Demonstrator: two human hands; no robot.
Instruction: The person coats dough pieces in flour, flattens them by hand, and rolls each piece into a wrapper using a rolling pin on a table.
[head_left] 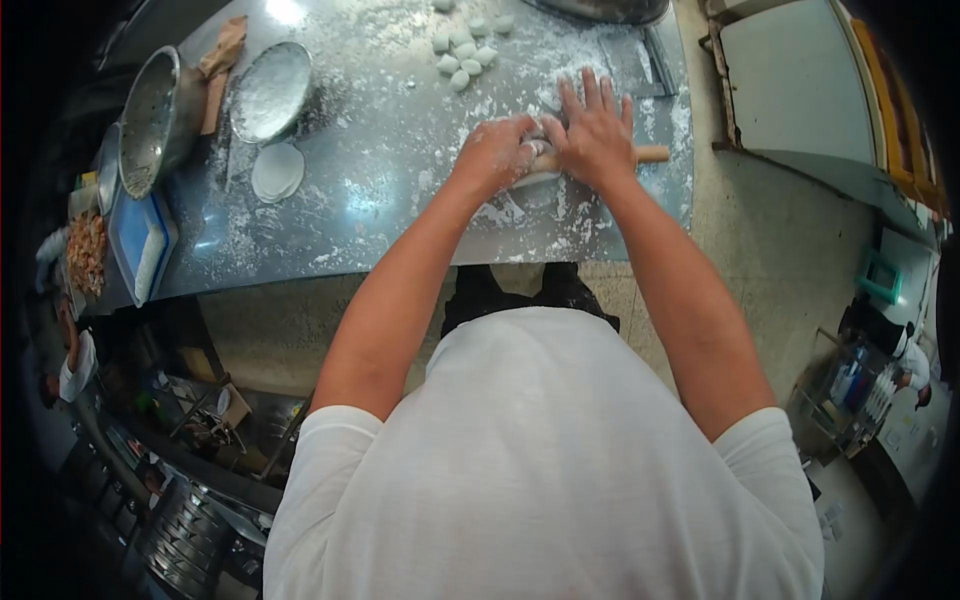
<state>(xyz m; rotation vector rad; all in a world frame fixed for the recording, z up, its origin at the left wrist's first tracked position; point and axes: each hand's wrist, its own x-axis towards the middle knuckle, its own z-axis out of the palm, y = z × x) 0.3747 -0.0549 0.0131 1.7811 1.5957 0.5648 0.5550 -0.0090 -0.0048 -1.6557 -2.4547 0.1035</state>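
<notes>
My right hand (597, 130) lies over a wooden rolling pin (652, 154), its palm on the pin and its fingers stretched out and spread. The pin's right end sticks out beyond that hand. Beside it, my left hand (492, 155) is curled, with thumb and fingers closed at the edge of a thin dough wrapper (537, 180). The wrapper lies partly under the pin, and my hands hide much of it. Small floured dough pieces (462, 48) sit further back. Left of my hands is a stack of round wrappers (277, 172).
A bowl of flour (272, 92) and a metal colander (155, 125) stand at the left of the floured metal table (390, 225). Nearby are a blue tray (140, 240) and a chopped filling (87, 250). A white cabinet (800, 85) is to the right. Other people are at both sides.
</notes>
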